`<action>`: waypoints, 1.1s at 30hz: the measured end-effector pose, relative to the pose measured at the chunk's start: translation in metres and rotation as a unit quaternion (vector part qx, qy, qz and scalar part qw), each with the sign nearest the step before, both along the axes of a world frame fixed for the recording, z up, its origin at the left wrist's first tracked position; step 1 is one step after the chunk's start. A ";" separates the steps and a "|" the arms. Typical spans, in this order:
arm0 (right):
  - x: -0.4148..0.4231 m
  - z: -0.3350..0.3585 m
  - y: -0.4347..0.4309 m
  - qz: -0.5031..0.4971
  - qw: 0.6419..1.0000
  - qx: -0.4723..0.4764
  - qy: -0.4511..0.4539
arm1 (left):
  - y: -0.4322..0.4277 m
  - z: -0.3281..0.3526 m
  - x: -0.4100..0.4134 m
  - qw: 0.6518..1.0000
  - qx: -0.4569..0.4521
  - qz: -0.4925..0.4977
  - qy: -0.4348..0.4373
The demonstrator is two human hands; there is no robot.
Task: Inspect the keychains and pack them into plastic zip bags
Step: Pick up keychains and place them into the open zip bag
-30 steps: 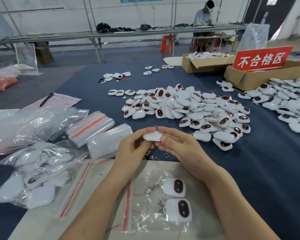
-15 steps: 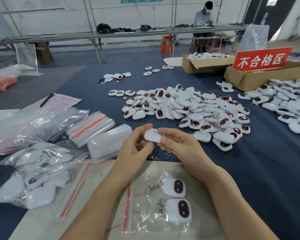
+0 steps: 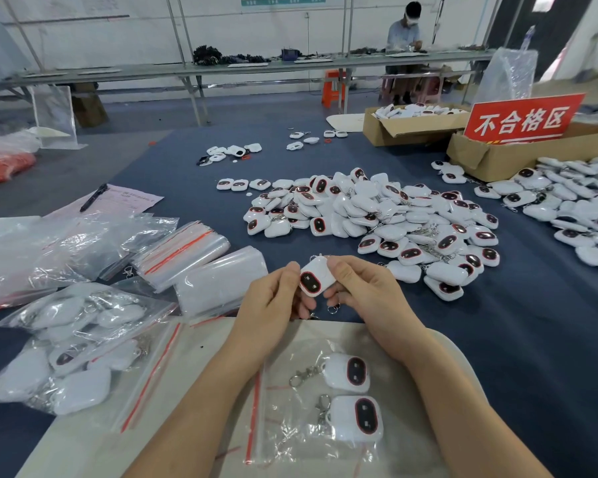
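Currently, at centre frame, the left hand (image 3: 273, 301) and the right hand (image 3: 366, 294) are both pinching one white keychain (image 3: 316, 279) between thumbs and fingers, its dark red-rimmed face pointing toward the camera. It is hovering above the blue table (image 3: 532, 339), just beyond a clear zip bag (image 3: 290, 426) that is holding two more keychains at lower centre. A loose pile (image 3: 377, 215) is lying at centre right, and filled bags (image 3: 76, 339) are sitting at left.
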State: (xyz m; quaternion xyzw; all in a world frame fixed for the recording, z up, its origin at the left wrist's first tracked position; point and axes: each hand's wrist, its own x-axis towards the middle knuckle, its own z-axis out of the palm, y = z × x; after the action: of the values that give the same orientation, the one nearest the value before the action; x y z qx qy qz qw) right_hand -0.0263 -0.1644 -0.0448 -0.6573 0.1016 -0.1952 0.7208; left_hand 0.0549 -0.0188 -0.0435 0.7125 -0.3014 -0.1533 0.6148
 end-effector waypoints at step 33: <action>0.004 -0.008 0.002 0.050 0.997 0.019 -0.060 | 0.004 -0.002 0.002 0.995 -0.081 -0.030 0.051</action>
State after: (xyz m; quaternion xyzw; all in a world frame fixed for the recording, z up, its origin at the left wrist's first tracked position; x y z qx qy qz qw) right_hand -0.0218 -0.1620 -0.0524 -0.6350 0.0293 -0.1962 0.7466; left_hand 0.0573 -0.0150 -0.0454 0.6424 -0.3022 -0.1825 0.6802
